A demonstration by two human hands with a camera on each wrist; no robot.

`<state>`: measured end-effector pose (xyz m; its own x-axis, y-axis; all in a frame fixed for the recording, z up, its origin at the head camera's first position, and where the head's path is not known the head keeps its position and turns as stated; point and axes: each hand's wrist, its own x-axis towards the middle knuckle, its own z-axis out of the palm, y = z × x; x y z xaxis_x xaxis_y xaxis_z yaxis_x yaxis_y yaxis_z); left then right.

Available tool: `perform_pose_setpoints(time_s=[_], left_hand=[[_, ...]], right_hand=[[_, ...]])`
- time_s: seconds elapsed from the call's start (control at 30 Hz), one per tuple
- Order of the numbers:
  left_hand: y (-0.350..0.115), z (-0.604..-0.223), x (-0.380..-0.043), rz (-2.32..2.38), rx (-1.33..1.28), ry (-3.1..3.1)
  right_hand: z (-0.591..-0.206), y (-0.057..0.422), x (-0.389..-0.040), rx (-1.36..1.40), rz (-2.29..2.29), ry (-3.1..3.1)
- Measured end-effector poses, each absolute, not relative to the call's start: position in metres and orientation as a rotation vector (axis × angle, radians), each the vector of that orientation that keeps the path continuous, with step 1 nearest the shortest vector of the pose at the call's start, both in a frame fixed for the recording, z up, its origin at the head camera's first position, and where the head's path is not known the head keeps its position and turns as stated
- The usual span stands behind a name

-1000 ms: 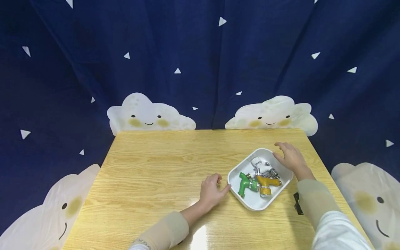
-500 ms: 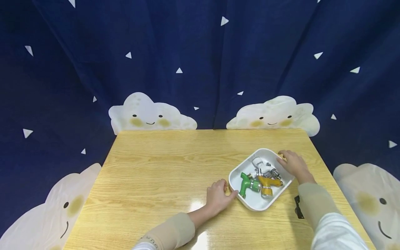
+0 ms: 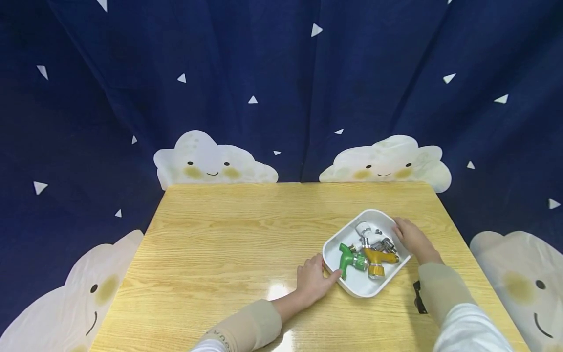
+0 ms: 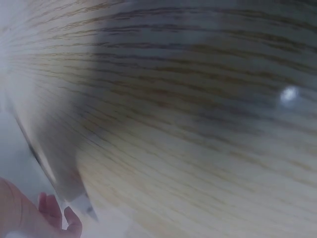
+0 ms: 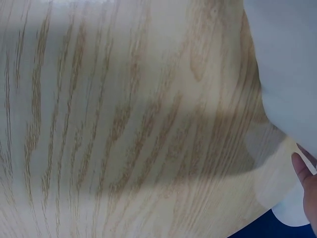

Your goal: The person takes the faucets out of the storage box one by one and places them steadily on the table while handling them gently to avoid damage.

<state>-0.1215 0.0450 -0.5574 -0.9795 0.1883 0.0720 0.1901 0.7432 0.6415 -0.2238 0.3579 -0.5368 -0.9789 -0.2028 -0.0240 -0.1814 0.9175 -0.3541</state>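
Observation:
A white rounded-corner plastic bin [image 3: 357,284] stands on the wooden table, right of the middle in the head view. In it lie a green tap [image 3: 345,260], a yellow tap [image 3: 377,256] and a white tap [image 3: 371,236] with metal fittings beside it. My left hand [image 3: 313,281] grips the bin's near left side, thumb over the rim and fingers along the outer wall. On the opposite side my right hand [image 3: 414,239] holds the rim, thumb on the inside, the other fingers partly hidden. Each wrist view catches only part of the hand, the left hand [image 4: 47,215] in a bottom corner.
The wooden table [image 3: 220,230] stretches away to the left and back. A small black object [image 3: 419,297] lies beside my right forearm. A dark blue curtain [image 3: 211,58] with white clouds and triangles hangs behind and on both sides.
My left hand has moved right and nearer, closing on the bin's left side. The right hand has come down from above the far right corner onto the rim. The bin stays about in place.

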Motion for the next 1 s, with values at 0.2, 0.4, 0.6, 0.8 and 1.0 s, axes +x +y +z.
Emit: perform_pose_setpoints(time_s=[0.2,0.4,0.6,0.8,1.0], left_hand=[[0.046,-0.559,-0.121,-1.101,-0.289,-2.928],[0.048,-0.558,-0.121,-1.116,-0.289,-2.906],[0.049,-0.558,-0.122,-1.133,-0.286,-2.928],[0.045,-0.555,-0.128,-1.107,-0.256,-2.947],[0.037,-0.555,-0.136,-1.086,-0.250,-2.965]], right_hand=[[-0.541,0.358,-0.224,-0.243,-0.587,2.972],[-0.542,0.357,-0.225,-0.193,-0.587,2.926],[-0.543,0.359,-0.225,-0.204,-0.580,2.921],[-0.542,0.357,-0.224,-0.231,-0.583,2.924],[-0.537,0.352,-0.223,-0.288,-0.565,2.912]])
